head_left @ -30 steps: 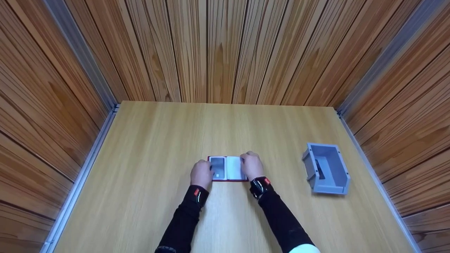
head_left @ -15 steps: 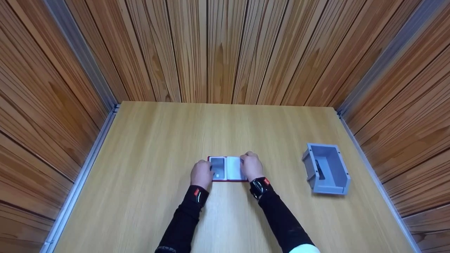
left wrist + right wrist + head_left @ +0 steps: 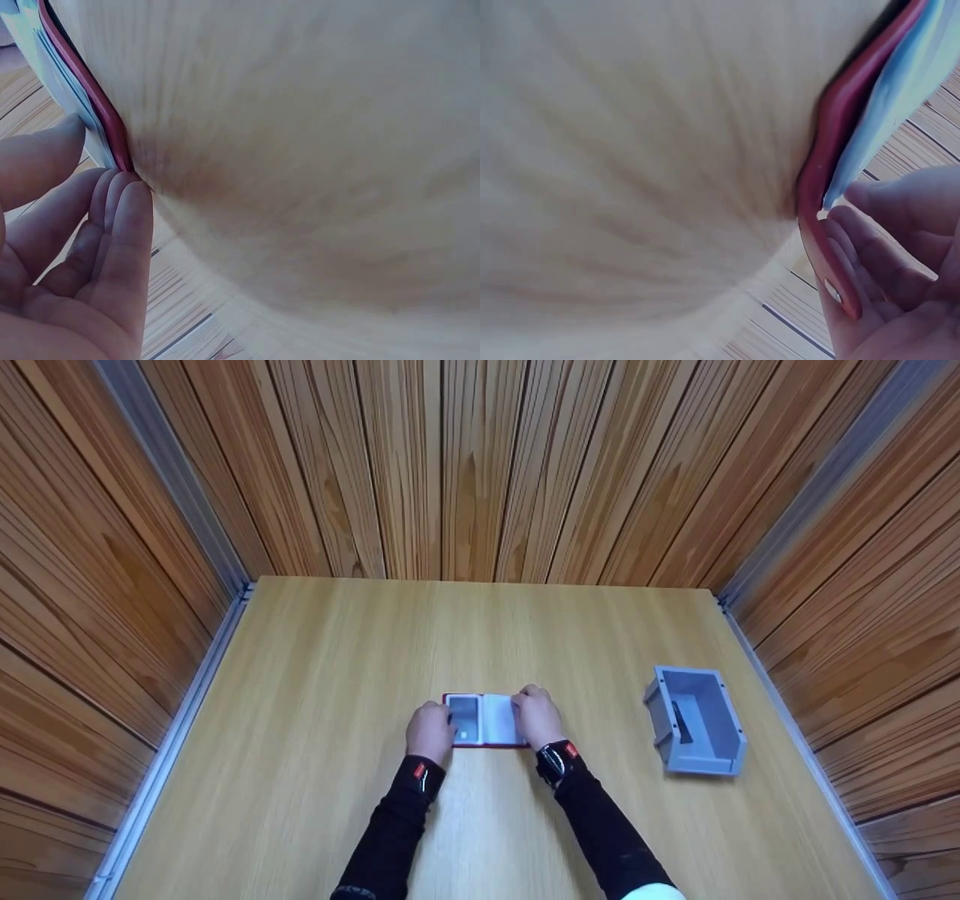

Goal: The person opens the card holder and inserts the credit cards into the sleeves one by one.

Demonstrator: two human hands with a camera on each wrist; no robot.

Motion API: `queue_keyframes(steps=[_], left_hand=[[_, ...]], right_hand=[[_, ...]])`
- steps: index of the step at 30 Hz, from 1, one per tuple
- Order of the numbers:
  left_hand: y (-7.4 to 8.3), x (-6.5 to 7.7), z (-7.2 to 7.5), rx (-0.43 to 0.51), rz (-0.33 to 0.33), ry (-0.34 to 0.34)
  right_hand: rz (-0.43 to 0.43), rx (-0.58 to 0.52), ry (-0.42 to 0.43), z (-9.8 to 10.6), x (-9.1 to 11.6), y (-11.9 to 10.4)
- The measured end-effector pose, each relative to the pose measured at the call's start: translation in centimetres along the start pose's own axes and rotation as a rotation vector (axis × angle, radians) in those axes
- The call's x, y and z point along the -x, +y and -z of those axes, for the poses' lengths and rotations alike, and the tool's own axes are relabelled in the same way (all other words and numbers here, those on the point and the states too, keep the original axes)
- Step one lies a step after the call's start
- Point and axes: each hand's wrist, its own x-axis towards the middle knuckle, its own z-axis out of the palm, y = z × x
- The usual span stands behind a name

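A red-covered card holder with pale plastic sleeves lies spread wide on the table, midway between both hands in the head view. On its left edge, my left hand pinches the sleeves and cover; the left wrist view has the thumb on the sleeves and the other fingertips at the red cover's edge. My right hand grips the right edge. In the right wrist view, thumb and forefinger meet at the sleeve corner, while a red strap with a metal snap lies along the fingers.
A grey-blue plastic bin stands on the right side of the wooden table, with a dark narrow piece inside at its left. Wood-plank walls and metal rails border the table.
My right hand and wrist have shifted very slightly at the card holder's right edge. The left hand, the spread card holder and the bin stay where they were.
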Motion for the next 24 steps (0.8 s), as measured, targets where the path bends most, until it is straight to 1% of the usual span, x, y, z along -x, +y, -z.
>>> queue_keyframes(steps=[5, 11, 18, 24], left_hand=[[-0.02, 0.02, -0.07, -0.007, -0.001, 0.001], [-0.13, -0.08, -0.23, -0.026, -0.020, 0.011], [-0.13, -0.05, -0.14, -0.016, -0.020, 0.009], [-0.09, -0.10, -0.04, 0.000, 0.003, -0.008]], right_hand=[[0.028, -0.028, 0.024, 0.04, 0.24, 0.17], [0.071, -0.025, 0.048, 0.15, 0.36, 0.25], [0.057, -0.035, 0.018, 0.30, 0.38, 0.03], [0.065, -0.026, 0.018, 0.24, 0.32, -0.22]])
